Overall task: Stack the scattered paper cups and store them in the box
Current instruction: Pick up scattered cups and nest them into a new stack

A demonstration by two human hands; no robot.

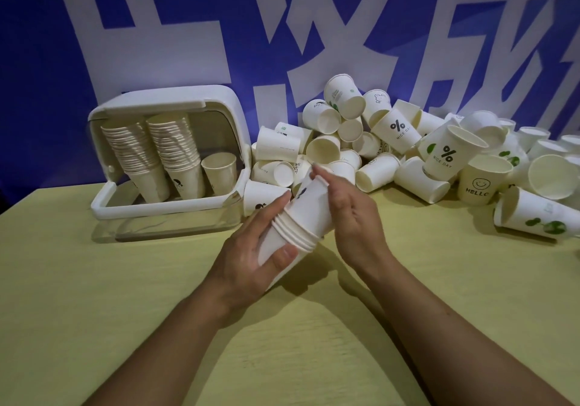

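Backdrop [314, 29]: blue with large white characters, standing directly behind the box.

Table [94, 311]: yellow-green surface; the box rests on it.

Pile of loose cups [392, 151]: white paper cups, most lying on their sides, heaped just right of the box and spreading well away from it to the right edge of view. Prints noted include "% NICE DAY", "HELLO" with a smiley, and green leaves.

Box [169, 208]: white, lid raised, opening facing the viewer. Inside are two tall nested columns of cups [153, 151] leaning left, with a short column or single cup [219, 170] to their right.

Held stack [298, 220]: several nested cups, tilted, held above the table just in front and to the right of the box. Rims are bunched at mid-length.

Left hand [251, 255]: fingers and thumb curled round the stack's nearer end, clamped on it.

Right hand [351, 211]: fingers laid along the far side of the stack, tips at its end nearest the box; thumb contact cannot be determined.
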